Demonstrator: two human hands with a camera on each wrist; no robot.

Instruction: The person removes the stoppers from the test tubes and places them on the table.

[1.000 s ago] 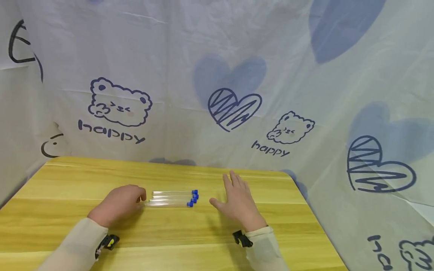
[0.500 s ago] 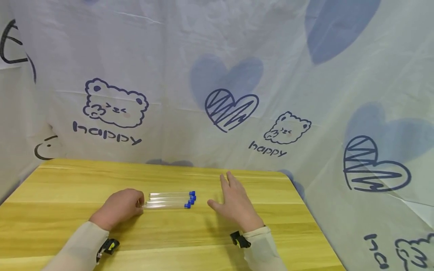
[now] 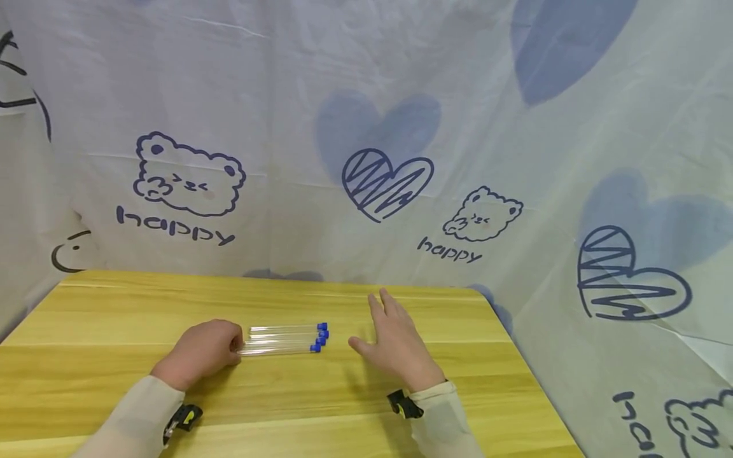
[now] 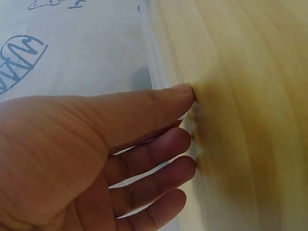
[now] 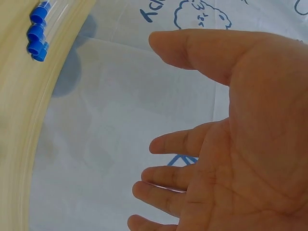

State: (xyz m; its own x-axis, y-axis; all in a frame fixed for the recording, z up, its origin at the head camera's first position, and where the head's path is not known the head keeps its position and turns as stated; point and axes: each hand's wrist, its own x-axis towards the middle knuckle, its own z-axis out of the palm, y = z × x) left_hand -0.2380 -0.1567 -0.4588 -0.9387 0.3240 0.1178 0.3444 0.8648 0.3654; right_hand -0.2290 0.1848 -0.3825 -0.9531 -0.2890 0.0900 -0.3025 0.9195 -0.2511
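In the head view, four slim, clear tubes [image 3: 280, 348] lie flat on the yellow wood-grained worktop [image 3: 286, 407], side by side and close together. Each tube has a blue cap [image 3: 315, 348] at its right end, and the caps make an uneven row. The left hand [image 3: 200, 353] is at the uncapped ends, with bent fingers; the right hand [image 3: 401, 350] is spread, near the caps.

In the left wrist view, the thumb and fingers come down close to the worktop; I cannot tell if they pinch a tube.

In the right wrist view, the four caps look glossy, and the palm holds nothing.
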